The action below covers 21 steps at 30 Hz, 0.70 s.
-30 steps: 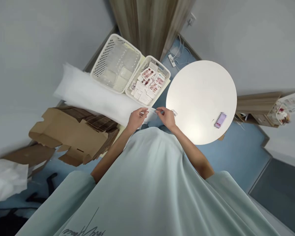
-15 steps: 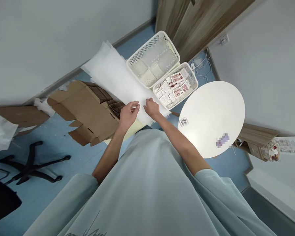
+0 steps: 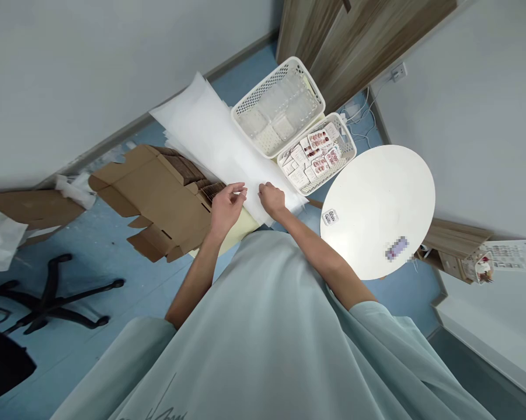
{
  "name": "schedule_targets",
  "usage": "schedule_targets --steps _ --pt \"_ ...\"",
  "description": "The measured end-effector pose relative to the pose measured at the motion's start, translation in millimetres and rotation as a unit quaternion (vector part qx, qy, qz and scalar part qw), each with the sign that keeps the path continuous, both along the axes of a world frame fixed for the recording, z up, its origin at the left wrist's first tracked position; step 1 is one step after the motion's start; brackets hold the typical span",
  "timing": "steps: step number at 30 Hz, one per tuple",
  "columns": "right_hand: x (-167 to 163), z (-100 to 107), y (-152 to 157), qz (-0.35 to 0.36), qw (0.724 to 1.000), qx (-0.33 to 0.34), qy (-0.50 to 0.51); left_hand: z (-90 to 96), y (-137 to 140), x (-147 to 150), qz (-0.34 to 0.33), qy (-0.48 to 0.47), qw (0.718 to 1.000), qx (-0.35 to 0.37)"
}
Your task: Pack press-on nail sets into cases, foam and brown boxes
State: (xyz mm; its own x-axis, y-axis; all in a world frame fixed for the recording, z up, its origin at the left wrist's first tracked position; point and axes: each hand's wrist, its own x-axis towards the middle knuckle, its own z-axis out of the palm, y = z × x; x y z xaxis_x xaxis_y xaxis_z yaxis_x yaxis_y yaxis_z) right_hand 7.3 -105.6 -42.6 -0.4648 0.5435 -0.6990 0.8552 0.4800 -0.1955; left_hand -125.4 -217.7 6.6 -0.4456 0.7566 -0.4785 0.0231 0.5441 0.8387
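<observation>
White packing sheets lie in a loose stack in front of me, with both hands over the near end. My left hand hovers at the left side of the sheets, its fingers bent loosely and a gap between thumb and fingertips. Just to the right, my right hand is closed, knuckles up, over the same white surface. What its curled fingers hold, if anything, is hidden. Flattened brown cardboard boxes are stacked left of my left hand. Beyond my right hand stands a white basket of small printed cards and packs.
A second white basket holds clear plastic cases. On the right, a round white table carries a small clear pack and a blurred purple item. A black chair base stands at left; cables lie near the wall.
The view has shifted slightly. My left hand's thumb and fingers have drawn a little closer together. My right hand stays closed over the sheets, in nearly the same place.
</observation>
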Motion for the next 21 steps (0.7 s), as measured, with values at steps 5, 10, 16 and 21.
schedule_targets --steps 5,10,16,21 --pt "9 38 -1 -0.014 0.998 0.025 0.054 2.7 7 1 -0.001 0.015 1.0 0.004" --pt "28 80 1 -0.052 0.986 0.065 0.141 1.0 11 10 0.021 0.046 0.998 0.035" --pt "70 123 3 -0.128 0.947 0.144 0.256 -1.8 18 31 0.111 0.044 0.993 0.021" --pt "122 157 1 -0.215 0.887 0.223 0.341 8.8 35 66 0.09 -0.099 0.991 -0.009"
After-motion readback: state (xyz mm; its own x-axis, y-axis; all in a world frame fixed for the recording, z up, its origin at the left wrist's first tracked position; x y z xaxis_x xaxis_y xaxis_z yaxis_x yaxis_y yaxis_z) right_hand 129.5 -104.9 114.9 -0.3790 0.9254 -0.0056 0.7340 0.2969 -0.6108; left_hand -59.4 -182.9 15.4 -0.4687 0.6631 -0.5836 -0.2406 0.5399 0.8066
